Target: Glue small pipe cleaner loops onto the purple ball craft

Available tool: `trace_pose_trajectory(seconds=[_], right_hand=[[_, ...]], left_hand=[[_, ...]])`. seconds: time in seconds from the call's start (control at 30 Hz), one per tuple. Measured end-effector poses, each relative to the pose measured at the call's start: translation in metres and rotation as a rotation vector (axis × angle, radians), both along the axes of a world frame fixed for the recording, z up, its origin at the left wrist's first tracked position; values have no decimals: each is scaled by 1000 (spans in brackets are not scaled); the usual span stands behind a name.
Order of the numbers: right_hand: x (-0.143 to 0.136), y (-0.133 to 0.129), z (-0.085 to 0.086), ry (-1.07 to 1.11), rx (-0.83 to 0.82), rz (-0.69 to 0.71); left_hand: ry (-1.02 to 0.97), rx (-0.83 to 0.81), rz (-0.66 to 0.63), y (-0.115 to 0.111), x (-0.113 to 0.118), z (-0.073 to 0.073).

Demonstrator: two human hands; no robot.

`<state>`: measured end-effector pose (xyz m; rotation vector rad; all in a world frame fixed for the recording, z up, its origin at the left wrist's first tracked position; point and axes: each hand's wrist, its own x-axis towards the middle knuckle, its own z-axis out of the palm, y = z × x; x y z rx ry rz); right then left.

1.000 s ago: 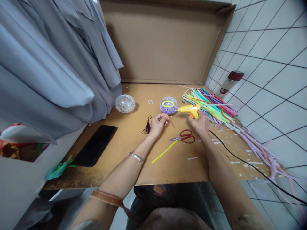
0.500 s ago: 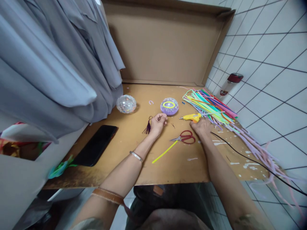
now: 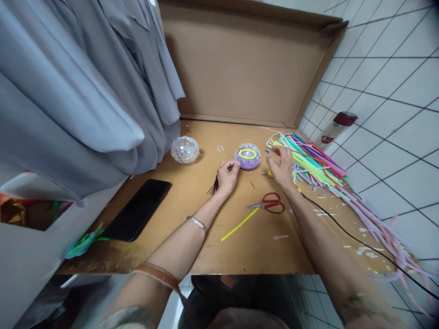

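Observation:
A clear dome-like ball with purple lower bands and a yellow ring on top sits at mid-table. My left hand is pinched closed at its lower left edge; whatever lies between the fingertips is too small to make out. A dark purple tassel shows partly behind that hand. My right hand hovers with thumb and fingers apart, holding nothing. Beneath it, mostly covered, lies a yellow glue gun. Red-handled scissors rest nearer me, their blades by a yellow pipe cleaner.
Many coloured pipe cleaners lie at the right, with a black cord running past them. A second clear ball and a black phone are on the left. A cardboard panel stands behind; a grey curtain hangs at left.
My right hand has let go of the glue gun, lifted and moved forward over it, its fingers now spread. My left hand stays pinched by the purple-banded ball. The view has shifted slightly.

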<state>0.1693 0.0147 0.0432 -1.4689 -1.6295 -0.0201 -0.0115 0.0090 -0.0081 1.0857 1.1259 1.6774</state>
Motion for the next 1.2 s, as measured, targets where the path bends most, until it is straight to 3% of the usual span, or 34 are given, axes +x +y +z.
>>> trace_pose_trajectory(seconds=[0.1, 0.17, 0.3, 0.43, 0.7, 1.2], right_hand=[[-15, 27, 10, 53, 32, 149], [-25, 42, 11, 89, 6, 200], [-38, 60, -1, 168, -76, 273], [-40, 62, -13, 211, -152, 344], [-39, 55, -17, 162, -103, 274], [-42, 53, -18, 241, -49, 241]], left_hand=[[90, 20, 92, 3, 1, -1], [103, 5, 87, 3, 3, -2], [62, 15, 79, 1, 9, -7], [21, 11, 57, 3, 14, -10], [-62, -18, -30, 7, 19, -12], [-44, -47, 10, 2, 20, -6]])
